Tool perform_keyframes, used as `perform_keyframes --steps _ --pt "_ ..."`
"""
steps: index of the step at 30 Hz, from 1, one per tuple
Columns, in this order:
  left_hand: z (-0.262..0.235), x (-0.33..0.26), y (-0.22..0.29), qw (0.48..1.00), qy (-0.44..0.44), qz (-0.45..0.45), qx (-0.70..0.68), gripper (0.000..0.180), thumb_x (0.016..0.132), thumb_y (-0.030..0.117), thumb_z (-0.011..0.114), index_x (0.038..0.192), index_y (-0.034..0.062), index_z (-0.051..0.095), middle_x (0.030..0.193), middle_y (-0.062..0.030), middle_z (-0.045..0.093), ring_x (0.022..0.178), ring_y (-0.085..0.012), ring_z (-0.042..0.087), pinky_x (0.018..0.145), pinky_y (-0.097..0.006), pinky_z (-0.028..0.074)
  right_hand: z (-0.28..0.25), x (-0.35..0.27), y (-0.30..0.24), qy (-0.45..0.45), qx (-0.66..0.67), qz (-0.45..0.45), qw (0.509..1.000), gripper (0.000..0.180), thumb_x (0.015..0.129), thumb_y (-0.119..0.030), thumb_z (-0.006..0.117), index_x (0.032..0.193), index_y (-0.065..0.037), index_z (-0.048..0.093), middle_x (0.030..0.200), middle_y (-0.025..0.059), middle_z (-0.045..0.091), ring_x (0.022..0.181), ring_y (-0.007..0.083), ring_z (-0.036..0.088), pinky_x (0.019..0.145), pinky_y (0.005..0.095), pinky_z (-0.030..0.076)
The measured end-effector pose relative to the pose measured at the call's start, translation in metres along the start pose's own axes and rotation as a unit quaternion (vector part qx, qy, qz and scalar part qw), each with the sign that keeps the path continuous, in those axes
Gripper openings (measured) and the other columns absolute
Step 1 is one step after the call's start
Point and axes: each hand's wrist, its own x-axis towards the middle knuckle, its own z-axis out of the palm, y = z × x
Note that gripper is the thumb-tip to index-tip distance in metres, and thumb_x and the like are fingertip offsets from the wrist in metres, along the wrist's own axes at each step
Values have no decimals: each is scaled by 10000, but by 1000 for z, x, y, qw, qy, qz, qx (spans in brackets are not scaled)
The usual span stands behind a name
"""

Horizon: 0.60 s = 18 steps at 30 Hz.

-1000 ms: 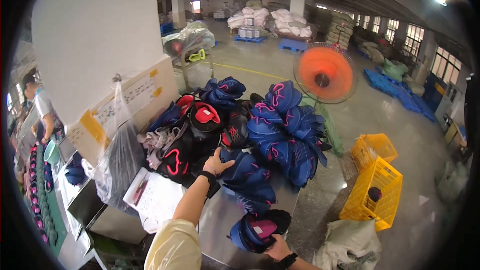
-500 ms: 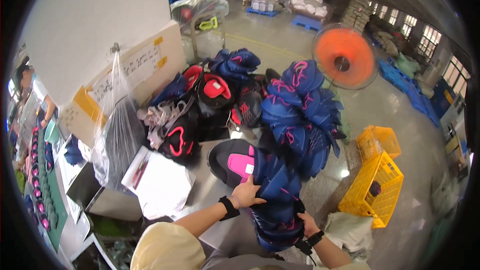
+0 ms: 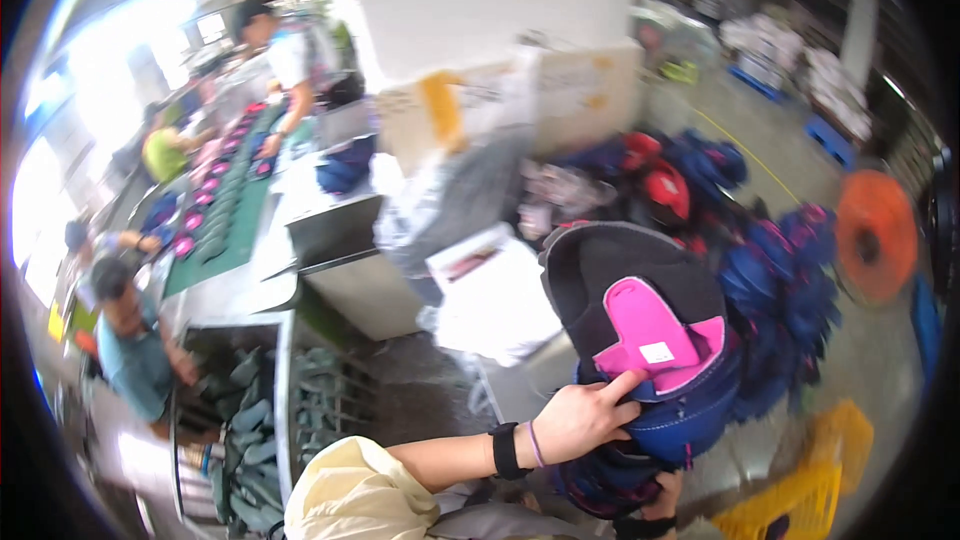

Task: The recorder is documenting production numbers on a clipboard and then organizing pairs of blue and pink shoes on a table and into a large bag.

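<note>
Hands [image 3: 585,420] grip navy stack [image 3: 650,390]; small white label [image 3: 657,352], seemingly on pink lining.

Black, pink and blue shoe upper [image 3: 640,330]

Orange fan [image 3: 877,236] at right, yellow crate [image 3: 790,505] low right, pile of blue and red shoe parts [image 3: 700,190] behind. White pillar [image 3: 490,0] centre top with clear bags [image 3: 450,200] below it. Green conveyor [image 3: 225,210] with pink pieces at left, people beside it.
</note>
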Motion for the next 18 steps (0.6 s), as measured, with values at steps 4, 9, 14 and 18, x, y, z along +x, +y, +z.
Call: perform_keyframes --steps 4,9,14,18 --pt "-94 -62 -19 989 111 -90 30 276 662 189 704 867 84 552 1202 -112 459 836 -271 605 653 -341 515 62 23 9 -106 -23 -25 994 500 703 -108 487 1182 37 474 1097 140 572 972 260 580 874 362 463" --pt "-206 -129 -128 970 216 -111 29 324 634 184 759 804 36 527 961 -172 504 851 -377 521 708 -383 456 209 78 33 -259 -50 -25 964 644 731 -145 586 1297 41 342 1245 149 471 1133 262 479 978 369 368" --pt "-296 -220 -285 857 302 -194 -371 491 693 -5 717 1141 -1 515 1116 -44 544 1050 -158 487 939 -295 366 402 125 61 -378 -162 -118 904 715 776 -169 621 1345 61 256 1315 147 400 1215 208 389 1021 328 282" --pt "-331 -306 -437 868 327 -159 -338 917 738 693 504 1361 48 313 1313 -96 444 1193 -232 431 1020 -378 317 517 164 126 -390 -216 -179 877 625 774 -153 649 1295 43 364 1235 129 459 1136 189 433 984 308 309"
